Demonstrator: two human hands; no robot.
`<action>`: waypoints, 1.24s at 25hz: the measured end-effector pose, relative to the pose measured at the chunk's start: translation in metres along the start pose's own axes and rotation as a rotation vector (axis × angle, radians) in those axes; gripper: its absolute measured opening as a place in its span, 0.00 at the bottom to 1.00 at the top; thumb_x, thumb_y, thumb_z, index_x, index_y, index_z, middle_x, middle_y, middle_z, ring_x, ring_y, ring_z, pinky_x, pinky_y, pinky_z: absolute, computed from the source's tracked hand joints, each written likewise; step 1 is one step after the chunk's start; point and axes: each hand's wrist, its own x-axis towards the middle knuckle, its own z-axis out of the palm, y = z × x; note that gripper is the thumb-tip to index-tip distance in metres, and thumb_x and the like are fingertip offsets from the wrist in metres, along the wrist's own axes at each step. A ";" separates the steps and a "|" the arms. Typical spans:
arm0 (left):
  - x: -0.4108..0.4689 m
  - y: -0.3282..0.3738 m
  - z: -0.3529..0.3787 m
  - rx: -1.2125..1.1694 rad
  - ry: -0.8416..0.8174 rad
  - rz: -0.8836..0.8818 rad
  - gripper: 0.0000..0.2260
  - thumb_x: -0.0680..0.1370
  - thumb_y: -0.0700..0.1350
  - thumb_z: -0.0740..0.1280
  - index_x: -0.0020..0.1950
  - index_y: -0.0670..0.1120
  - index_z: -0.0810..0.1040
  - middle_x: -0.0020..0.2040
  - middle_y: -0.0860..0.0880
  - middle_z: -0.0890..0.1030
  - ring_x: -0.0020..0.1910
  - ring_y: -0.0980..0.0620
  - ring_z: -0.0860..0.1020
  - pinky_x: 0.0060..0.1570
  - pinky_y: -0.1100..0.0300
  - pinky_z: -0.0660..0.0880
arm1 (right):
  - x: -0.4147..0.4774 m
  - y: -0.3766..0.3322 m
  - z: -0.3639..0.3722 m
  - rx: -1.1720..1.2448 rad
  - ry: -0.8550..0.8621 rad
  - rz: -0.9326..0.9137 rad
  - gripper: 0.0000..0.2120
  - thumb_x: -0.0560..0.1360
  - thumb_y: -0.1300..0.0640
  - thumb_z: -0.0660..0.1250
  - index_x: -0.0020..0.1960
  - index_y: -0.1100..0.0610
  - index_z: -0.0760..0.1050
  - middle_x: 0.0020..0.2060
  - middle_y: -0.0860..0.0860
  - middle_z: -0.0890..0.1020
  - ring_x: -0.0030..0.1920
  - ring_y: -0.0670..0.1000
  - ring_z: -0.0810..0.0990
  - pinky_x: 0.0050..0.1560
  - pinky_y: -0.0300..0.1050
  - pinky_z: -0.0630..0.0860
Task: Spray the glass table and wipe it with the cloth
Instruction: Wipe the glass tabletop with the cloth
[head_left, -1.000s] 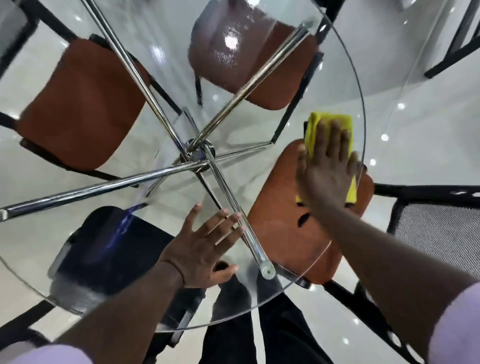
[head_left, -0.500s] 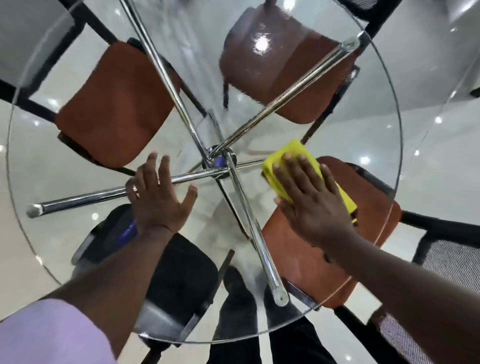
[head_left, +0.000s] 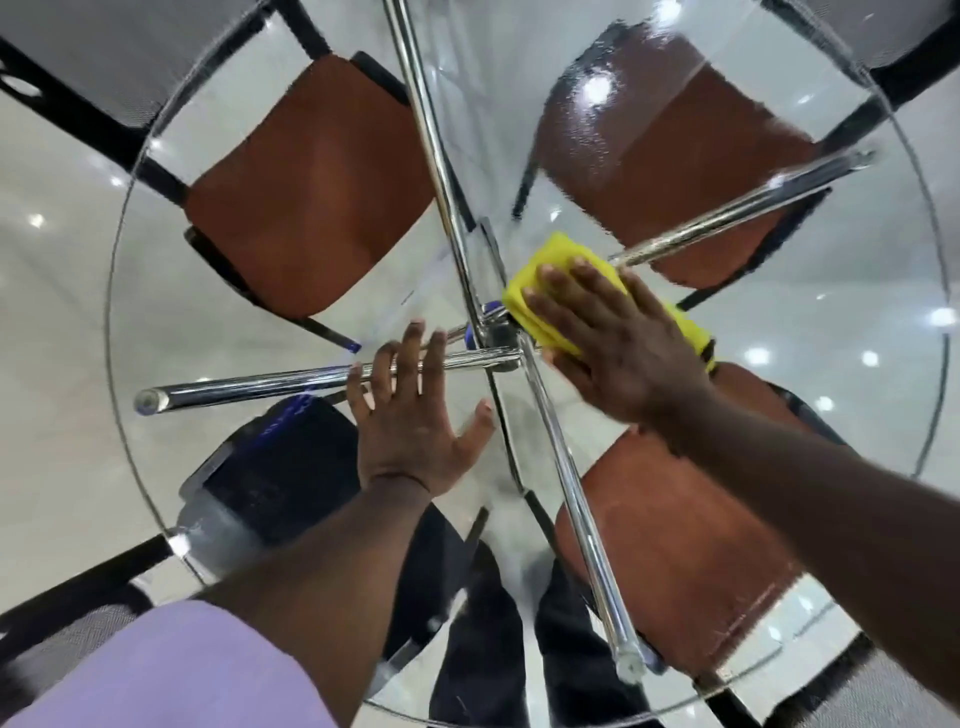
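The round glass table fills the view, with chrome legs crossing beneath its centre. A folded yellow cloth lies on the glass just right of the centre hub. My right hand presses flat on the cloth with straight fingers pointing up-left. My left hand rests flat on the glass left of the hub, fingers spread. Wet droplets show on the glass at the upper right. No spray bottle is in view.
Three brown-seated chairs stand under the table at upper left, upper right and lower right. A dark object sits below the glass at lower left. My dark trouser legs show at the near edge.
My right hand has slid the cloth leftward from the table's right edge to the centre. My left hand moved up and left over the glass, then stayed near the hub.
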 end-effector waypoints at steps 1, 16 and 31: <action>0.001 0.000 -0.001 0.000 -0.002 -0.002 0.40 0.77 0.70 0.56 0.84 0.51 0.54 0.85 0.49 0.55 0.81 0.41 0.58 0.78 0.34 0.52 | 0.029 0.014 0.002 -0.014 0.021 0.014 0.28 0.88 0.41 0.58 0.86 0.45 0.61 0.86 0.49 0.63 0.86 0.55 0.60 0.81 0.64 0.62; -0.024 0.061 -0.002 -0.047 0.246 0.274 0.36 0.80 0.68 0.59 0.82 0.48 0.65 0.84 0.44 0.59 0.82 0.35 0.58 0.78 0.31 0.52 | -0.227 -0.026 -0.023 0.033 -0.038 0.336 0.31 0.85 0.40 0.58 0.86 0.43 0.59 0.86 0.49 0.61 0.85 0.56 0.62 0.78 0.67 0.65; -0.029 0.128 0.024 0.079 0.124 0.774 0.32 0.78 0.63 0.64 0.79 0.48 0.71 0.83 0.42 0.63 0.78 0.37 0.67 0.76 0.35 0.60 | -0.232 0.079 -0.018 -0.066 0.057 0.564 0.30 0.87 0.40 0.52 0.87 0.39 0.47 0.87 0.51 0.59 0.87 0.58 0.57 0.79 0.68 0.63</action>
